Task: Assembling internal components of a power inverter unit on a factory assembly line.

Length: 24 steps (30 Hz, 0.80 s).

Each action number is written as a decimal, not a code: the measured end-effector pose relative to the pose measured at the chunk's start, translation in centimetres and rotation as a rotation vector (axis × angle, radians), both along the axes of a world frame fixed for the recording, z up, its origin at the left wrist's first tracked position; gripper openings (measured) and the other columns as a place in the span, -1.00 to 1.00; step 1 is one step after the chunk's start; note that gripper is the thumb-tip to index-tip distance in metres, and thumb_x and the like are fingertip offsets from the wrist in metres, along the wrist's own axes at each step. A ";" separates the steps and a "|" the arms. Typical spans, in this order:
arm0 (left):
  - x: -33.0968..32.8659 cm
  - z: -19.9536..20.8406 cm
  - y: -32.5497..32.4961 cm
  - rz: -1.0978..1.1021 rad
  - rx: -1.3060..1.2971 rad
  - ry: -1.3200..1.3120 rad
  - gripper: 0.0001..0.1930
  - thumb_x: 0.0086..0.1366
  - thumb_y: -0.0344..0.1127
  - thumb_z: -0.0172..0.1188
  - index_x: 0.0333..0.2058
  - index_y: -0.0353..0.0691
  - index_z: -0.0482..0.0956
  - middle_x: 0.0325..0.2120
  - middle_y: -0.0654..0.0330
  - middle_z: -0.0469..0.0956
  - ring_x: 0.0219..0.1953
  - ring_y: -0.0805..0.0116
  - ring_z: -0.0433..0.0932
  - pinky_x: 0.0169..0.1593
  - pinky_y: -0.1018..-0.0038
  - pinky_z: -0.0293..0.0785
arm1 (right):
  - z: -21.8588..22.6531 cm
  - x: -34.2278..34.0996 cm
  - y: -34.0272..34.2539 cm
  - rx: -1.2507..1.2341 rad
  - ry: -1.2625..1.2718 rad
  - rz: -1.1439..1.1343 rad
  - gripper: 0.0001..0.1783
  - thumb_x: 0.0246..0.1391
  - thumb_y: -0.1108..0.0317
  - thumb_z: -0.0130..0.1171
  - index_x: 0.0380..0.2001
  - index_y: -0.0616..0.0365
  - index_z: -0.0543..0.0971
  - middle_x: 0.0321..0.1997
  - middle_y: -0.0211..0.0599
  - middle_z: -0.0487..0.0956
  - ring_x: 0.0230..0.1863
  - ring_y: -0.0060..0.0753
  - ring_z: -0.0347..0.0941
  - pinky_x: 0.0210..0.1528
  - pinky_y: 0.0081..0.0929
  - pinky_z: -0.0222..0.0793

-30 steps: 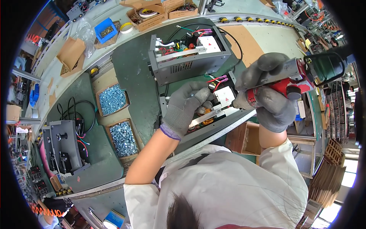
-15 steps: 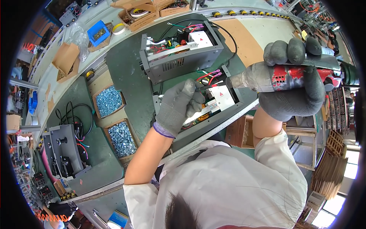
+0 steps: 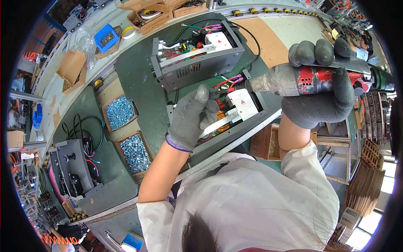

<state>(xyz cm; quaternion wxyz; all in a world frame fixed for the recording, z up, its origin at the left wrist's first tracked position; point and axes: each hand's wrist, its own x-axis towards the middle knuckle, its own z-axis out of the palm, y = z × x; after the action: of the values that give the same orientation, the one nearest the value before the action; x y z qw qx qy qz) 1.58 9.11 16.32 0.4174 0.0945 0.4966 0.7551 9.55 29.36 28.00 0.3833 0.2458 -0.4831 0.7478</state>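
My right hand (image 3: 321,111), in a dark grey glove, is wrapped round a worn red and grey power screwdriver (image 3: 308,80) held level over the work. The dark bit (image 3: 235,89) points left, toward the fingertips of my left hand (image 3: 191,113). That hand, gloved too, is closed in a pinch at the bit's tip; whatever small thing lies between its fingers is hidden. Below them sits an open grey metal housing (image 3: 245,122) with a white block (image 3: 242,103), a copper coil (image 3: 223,120), a pale metal strip and red and black wires with pink-purple ends.
A second open grey housing (image 3: 197,65) stands just beyond, and another unit (image 3: 73,168) at the left. Boxes of screws (image 3: 120,112) and shiny fasteners (image 3: 135,153) lie left of my arm. Further off are a blue bin (image 3: 106,38), tape roll (image 3: 128,32) and open cartons (image 3: 71,69).
Both hands and the screwdriver have shifted slightly left. My left fingers stay pinched near the bit's tip, and the right hand keeps its grip.
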 end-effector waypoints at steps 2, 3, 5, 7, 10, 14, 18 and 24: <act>0.0 -0.3 0.0 0.049 0.094 0.011 -0.48 0.44 0.07 0.13 -0.06 -0.40 0.51 -0.50 0.23 0.56 -0.58 0.58 0.38 -0.51 0.64 0.26 | -0.1 0.0 0.0 -0.018 0.004 -0.021 -0.54 0.13 0.29 0.03 0.11 0.20 0.40 -0.18 -0.21 0.47 -0.19 -0.21 0.33 -0.08 -0.18 0.22; 0.1 -0.1 0.1 0.043 0.091 0.015 -0.48 0.44 0.07 0.13 -0.06 -0.40 0.51 -0.50 0.23 0.56 -0.58 0.58 0.38 -0.51 0.64 0.26 | 0.0 -0.1 -0.1 -0.032 0.005 -0.059 -0.54 0.13 0.30 0.04 0.10 0.20 0.41 -0.18 -0.21 0.47 -0.19 -0.22 0.33 -0.08 -0.18 0.22; 0.3 0.3 0.6 0.091 0.177 -0.007 -0.48 0.44 0.06 0.14 -0.05 -0.41 0.51 -0.49 0.20 0.55 -0.56 0.57 0.38 -0.48 0.62 0.28 | 0.0 -0.1 0.0 -0.049 0.009 -0.104 -0.55 0.12 0.30 0.04 0.09 0.19 0.42 -0.19 -0.21 0.47 -0.18 -0.22 0.34 -0.09 -0.19 0.23; 0.1 -0.1 0.0 0.091 0.188 -0.013 -0.47 0.43 0.06 0.14 -0.04 -0.41 0.51 -0.48 0.21 0.55 -0.53 0.56 0.40 -0.46 0.62 0.29 | -0.4 -0.8 0.2 -0.109 0.011 -0.057 -0.56 0.12 0.30 0.06 0.07 0.20 0.43 -0.19 -0.21 0.47 -0.18 -0.22 0.35 -0.10 -0.20 0.25; 0.0 0.2 0.2 0.114 0.216 -0.071 -0.49 0.44 0.04 0.13 0.00 -0.39 0.48 -0.50 0.23 0.52 -0.54 0.55 0.35 -0.45 0.61 0.27 | -0.6 -1.5 1.0 -0.116 0.023 -0.041 -0.56 0.13 0.29 0.06 0.07 0.22 0.43 -0.18 -0.21 0.47 -0.17 -0.20 0.36 -0.10 -0.20 0.26; -0.1 0.8 0.9 0.106 0.250 -0.106 -0.51 0.45 0.01 0.12 0.06 -0.36 0.45 -0.52 0.22 0.51 -0.58 0.52 0.29 -0.46 0.58 0.24 | -0.8 -2.1 1.9 -0.173 0.025 -0.012 -0.55 0.13 0.28 0.07 0.07 0.25 0.44 -0.18 -0.21 0.47 -0.16 -0.20 0.36 -0.10 -0.19 0.28; -1.0 0.9 1.3 0.089 0.232 -0.040 -0.51 0.46 0.00 0.10 0.06 -0.36 0.45 -0.51 0.20 0.52 -0.58 0.50 0.30 -0.46 0.57 0.24 | -0.7 -2.6 2.7 -0.205 -0.020 0.000 -0.55 0.14 0.32 0.05 0.08 0.28 0.44 -0.19 -0.20 0.50 -0.15 -0.21 0.39 -0.11 -0.19 0.31; -3.0 2.9 1.5 -0.074 0.019 -0.005 -0.10 0.46 0.40 -0.46 0.14 -0.39 0.47 -0.50 0.15 0.56 -0.62 0.50 0.30 -0.53 0.61 0.18 | -1.2 -3.6 4.3 -0.285 0.022 0.084 -0.57 0.14 0.32 0.05 0.05 0.29 0.45 -0.19 -0.20 0.49 -0.16 -0.20 0.39 -0.11 -0.18 0.33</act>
<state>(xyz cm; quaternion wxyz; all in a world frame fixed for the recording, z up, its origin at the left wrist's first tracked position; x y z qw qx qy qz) -1.44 10.63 19.26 0.4453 0.1146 0.4846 0.7441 5.94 33.66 26.83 0.3878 0.2172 -0.3573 0.8215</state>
